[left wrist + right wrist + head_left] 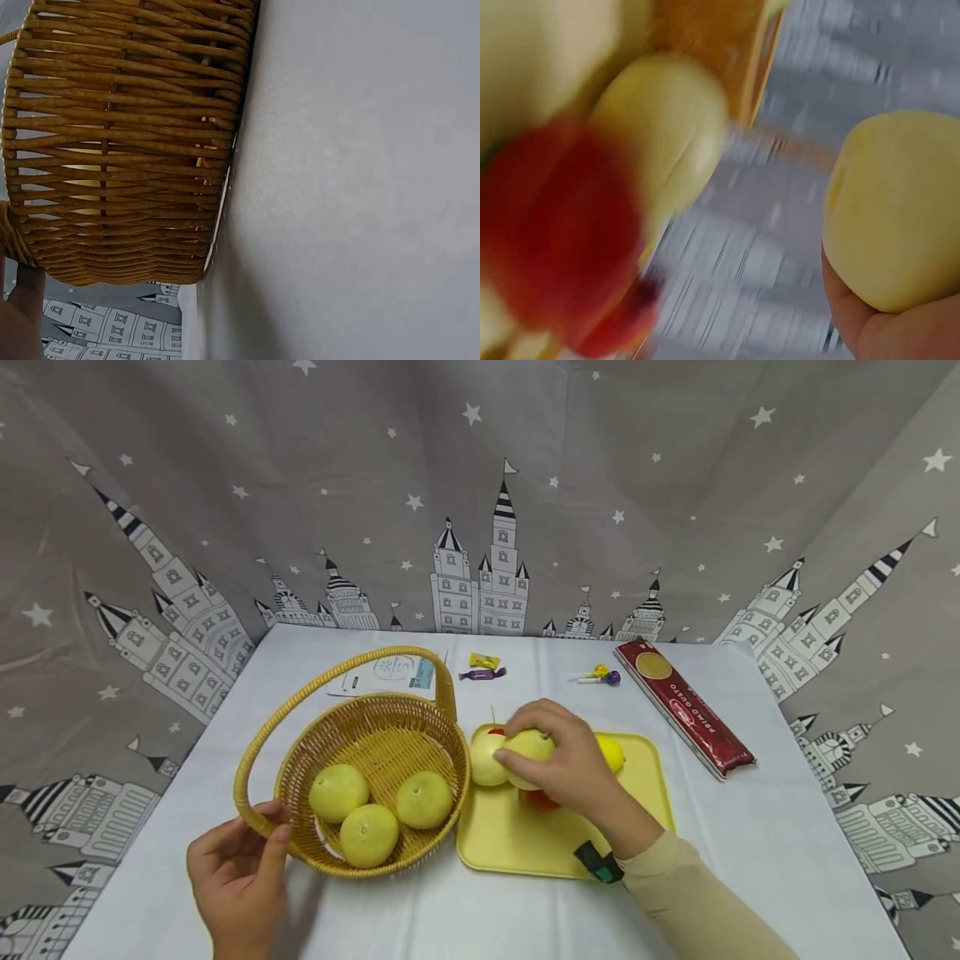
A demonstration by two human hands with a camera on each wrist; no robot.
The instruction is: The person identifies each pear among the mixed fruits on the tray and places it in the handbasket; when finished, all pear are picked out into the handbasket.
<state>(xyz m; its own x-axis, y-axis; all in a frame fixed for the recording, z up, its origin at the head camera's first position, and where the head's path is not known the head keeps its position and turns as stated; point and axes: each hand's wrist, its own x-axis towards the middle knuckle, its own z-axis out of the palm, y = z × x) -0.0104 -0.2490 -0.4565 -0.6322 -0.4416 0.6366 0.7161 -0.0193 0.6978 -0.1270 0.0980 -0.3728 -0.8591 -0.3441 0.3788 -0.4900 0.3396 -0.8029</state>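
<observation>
My left hand (242, 868) grips the foot of the handle on a wicker basket (459, 802); in the left wrist view a fingertip (28, 296) touches the wicker (127, 172). Several yellow-green citrus fruits (369, 835) lie in the basket's near half. Over a yellow tray (502, 847), my right hand (566, 760) holds a yellow pear (527, 752) between thumb and fingers, also seen as the pear (900, 210) in the right wrist view. Beside it on the tray sits another pale pear (486, 762). A red fruit (540, 800) lies partly hidden below my hand.
A lemon-yellow fruit (612, 753) lies at the tray's back right. Behind are wrapped candies (483, 674), lollipops (600, 675) and a white packet (386, 675) partly behind the basket handle. A long red coffee bag (682, 706) lies at the right.
</observation>
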